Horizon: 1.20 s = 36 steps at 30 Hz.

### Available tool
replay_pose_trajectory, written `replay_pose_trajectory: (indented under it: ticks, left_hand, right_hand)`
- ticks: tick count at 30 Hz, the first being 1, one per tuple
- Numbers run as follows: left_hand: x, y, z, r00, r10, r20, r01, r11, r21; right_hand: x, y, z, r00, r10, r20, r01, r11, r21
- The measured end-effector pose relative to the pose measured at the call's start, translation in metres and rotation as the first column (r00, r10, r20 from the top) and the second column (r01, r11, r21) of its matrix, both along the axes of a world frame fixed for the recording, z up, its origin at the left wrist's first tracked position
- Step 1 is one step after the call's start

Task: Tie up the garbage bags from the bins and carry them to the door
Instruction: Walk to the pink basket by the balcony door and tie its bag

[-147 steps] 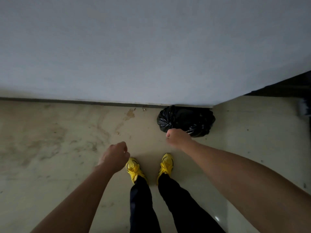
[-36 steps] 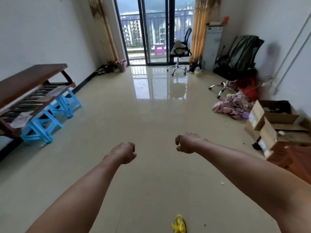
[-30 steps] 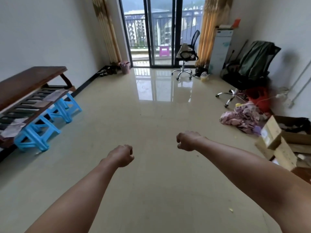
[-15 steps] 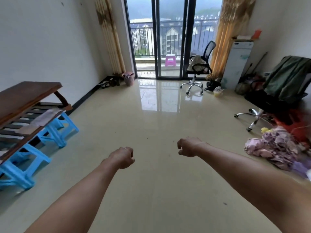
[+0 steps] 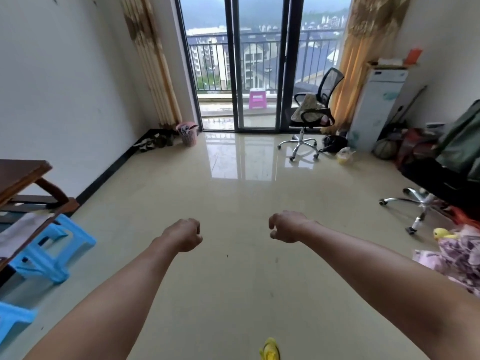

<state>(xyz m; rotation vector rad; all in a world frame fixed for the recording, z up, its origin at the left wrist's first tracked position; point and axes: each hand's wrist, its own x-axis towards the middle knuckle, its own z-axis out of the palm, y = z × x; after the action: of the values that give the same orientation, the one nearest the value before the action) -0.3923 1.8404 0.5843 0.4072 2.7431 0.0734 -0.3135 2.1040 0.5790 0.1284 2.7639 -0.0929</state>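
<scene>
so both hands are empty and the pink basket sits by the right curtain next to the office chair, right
Not quite. In the head view the pink basket stands by the left curtain, across the glass door from the office chair. The rest holds: the left hand and right hand are loosely curled with nothing in them.
</scene>
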Motion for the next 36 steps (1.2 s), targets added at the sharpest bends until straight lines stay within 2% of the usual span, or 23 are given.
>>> replay_pose_trajectory:
  ticks: [3,10,16,19,24,28,36]
  left_hand:
    - [-0.08,0.015,-0.002,0.999,0.035,0.026,-0.035,0.999,-0.009]
    - [-0.262,0.044,0.008,0.993,0.11,0.039,-0.11,0.994,0.011]
    - [-0.41,0.054,-0.012,0.989,0.139,0.057,-0.14,0.99,0.016]
    - [-0.504,0.06,-0.023,0.99,0.129,0.057,-0.13,0.991,0.029]
    - [-0.663,0.065,-0.004,0.994,0.107,0.03,-0.108,0.994,0.016]
    - [-0.761,0.08,0.006,0.996,0.077,0.039,-0.078,0.997,0.022]
    - [-0.964,0.105,-0.018,0.995,0.09,0.054,-0.09,0.996,0.01]
  right_hand:
    - [-0.086,0.023,-0.001,0.999,0.02,0.035,-0.019,1.0,-0.004]
    - [-0.303,0.066,0.027,0.995,0.091,-0.03,-0.091,0.996,0.006]
    - [-0.457,0.068,0.004,0.988,0.153,-0.026,-0.152,0.988,0.02]
    - [-0.547,0.073,-0.016,0.991,0.133,0.008,-0.133,0.99,0.037]
    - [-0.689,0.086,0.005,0.998,0.066,-0.023,-0.066,0.998,0.007]
    - [-0.777,0.096,0.019,0.999,0.043,-0.032,-0.044,0.999,-0.014]
    - [-0.994,0.123,-0.009,0.998,0.069,-0.009,-0.069,0.997,-0.015]
